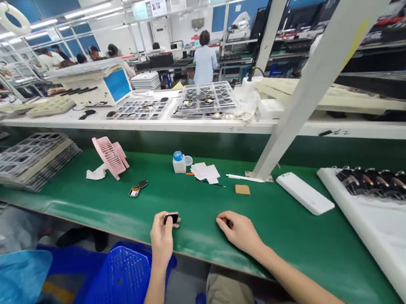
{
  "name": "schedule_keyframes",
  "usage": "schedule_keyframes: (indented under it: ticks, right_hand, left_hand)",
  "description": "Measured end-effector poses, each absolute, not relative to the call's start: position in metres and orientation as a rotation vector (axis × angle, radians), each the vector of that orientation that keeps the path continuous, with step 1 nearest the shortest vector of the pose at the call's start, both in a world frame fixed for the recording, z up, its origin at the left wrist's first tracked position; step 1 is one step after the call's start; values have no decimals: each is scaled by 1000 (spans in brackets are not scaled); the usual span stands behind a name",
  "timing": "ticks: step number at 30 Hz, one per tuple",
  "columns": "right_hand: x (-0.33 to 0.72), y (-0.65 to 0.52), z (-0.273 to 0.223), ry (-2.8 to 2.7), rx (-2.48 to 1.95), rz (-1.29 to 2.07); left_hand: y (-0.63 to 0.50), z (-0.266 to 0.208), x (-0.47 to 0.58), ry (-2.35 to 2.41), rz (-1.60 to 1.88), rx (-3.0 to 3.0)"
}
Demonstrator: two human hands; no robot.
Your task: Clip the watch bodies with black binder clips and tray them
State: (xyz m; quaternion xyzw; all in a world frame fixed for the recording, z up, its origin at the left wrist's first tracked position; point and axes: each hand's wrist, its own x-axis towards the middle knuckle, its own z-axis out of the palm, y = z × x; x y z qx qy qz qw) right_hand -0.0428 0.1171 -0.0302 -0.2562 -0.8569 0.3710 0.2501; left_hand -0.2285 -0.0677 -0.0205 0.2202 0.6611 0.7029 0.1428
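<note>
My left hand (161,238) is closed around a small device with a glossy black face and rounded corners (171,218), like a watch body, held just above the green bench mat (199,224). To its right, my right hand (242,232) rests at the mat with fingers curled and pinched; a small dark spot shows inside them, but I cannot make out what it is. Beyond my left hand lies an opened small device (134,191) with its dark cover piece (143,184) beside it. A tan sponge block (242,190) lies beyond my right hand.
Farther back stand a pink fan (111,157), a blue-capped bottle (179,163) and white paper pieces (206,172). A white slab (305,193) and a white foam tray (373,228) lie right, near a slanted post (296,106). Stacked trays (30,158) stand left; a person sits there.
</note>
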Motion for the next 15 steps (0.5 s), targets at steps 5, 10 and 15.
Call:
schedule_keyframes:
  ticks: [5,10,15]
  right_hand:
    - [-51,122,-10,-2338,-614,836]
    - [-74,221,89,-2085,-672,467]
    - [-103,316,187,-2328,-810,-39]
  left_hand:
    - [-51,-31,-261,1896,1965,632]
    - [-55,-43,-265,1938,1895,670]
    - [-56,-43,-267,1935,1903,631]
